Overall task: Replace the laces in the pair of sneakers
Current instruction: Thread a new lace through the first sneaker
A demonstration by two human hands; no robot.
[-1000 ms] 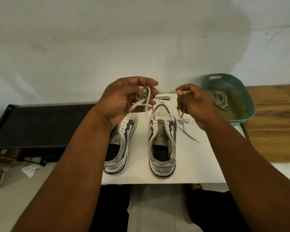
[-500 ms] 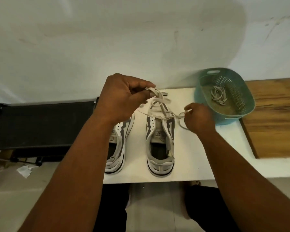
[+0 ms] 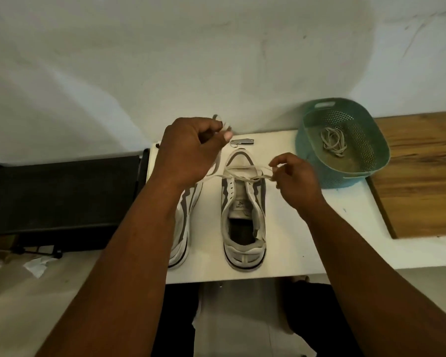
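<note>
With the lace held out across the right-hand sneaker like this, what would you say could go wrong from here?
1. The lace is pinched by both the left hand and the right hand; uneven pulling may leave one end short or slip it out of an eyelet.
2. The right-hand sneaker stands unheld, so a firm tug could drag or tip it.
3. The small metal clipper lies just beyond the toe and could get knocked.
</note>
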